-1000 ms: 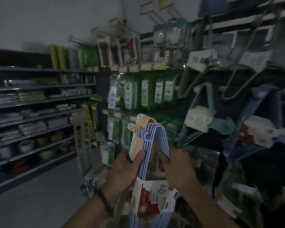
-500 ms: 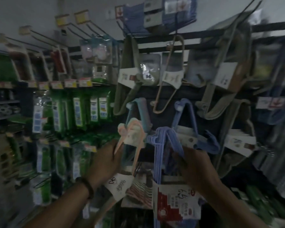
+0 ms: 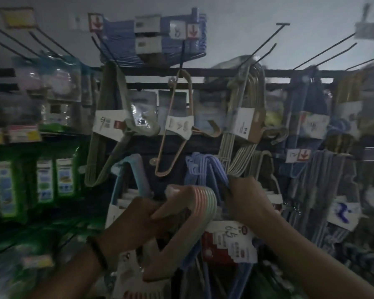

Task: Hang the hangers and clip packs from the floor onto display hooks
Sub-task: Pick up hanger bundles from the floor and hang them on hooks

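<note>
Two hanger packs up at the rack, one in each hand.
Below the black crossbar the wall's crowded: olive hangers under its left part, a thin peach hanger under its middle, cream wire hangers under its right. Lower beneath the bar, the left hand grips the pastel hanger pack, fingers curled tight round its neck. Beside it the right hand clamps the blue hanger pack, hooks pointing up toward the bar; whether they're on a peg, I can't tell. Lowest, a red-and-white label wraps the blue pack.
</note>
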The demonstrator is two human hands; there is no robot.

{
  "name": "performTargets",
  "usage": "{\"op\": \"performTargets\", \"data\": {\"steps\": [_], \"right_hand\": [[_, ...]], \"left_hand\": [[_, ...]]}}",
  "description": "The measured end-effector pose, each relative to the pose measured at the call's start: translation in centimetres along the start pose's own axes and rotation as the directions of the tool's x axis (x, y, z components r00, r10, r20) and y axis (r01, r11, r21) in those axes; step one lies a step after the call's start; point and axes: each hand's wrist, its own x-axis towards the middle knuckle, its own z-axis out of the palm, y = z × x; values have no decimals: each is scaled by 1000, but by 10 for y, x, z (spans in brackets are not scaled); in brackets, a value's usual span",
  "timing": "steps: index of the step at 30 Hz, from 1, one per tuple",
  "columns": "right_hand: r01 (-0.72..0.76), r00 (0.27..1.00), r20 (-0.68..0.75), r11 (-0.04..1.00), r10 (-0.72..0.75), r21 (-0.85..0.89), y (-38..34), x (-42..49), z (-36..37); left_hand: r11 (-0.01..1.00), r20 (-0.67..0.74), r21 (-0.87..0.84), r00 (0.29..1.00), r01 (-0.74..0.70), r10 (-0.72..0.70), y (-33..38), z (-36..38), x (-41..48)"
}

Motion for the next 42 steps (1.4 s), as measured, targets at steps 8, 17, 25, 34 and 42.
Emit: {"op": "performTargets", "data": {"steps": [8, 17, 25, 34, 42], "right_hand": [[-102, 994, 49, 993, 100, 51, 7, 40, 35], [-118, 972, 201, 992, 122, -33, 9, 72, 60], [110, 979, 191, 973, -71, -203, 8, 63, 4], [333, 930, 69, 906, -361, 262, -80, 96, -89], [275, 956, -86, 958, -281, -77, -114, 177, -145]], "left_hand": [[990, -141, 134, 990, 41, -22, 4, 22, 48], [988, -270, -8, 951, 152, -148, 14, 24, 69], [985, -410, 44, 902, 164, -132, 3, 22, 77], [999, -482, -11, 875, 46, -45, 39, -28, 133], [959, -480, -280, 860, 36, -172, 119, -85, 189]]}}
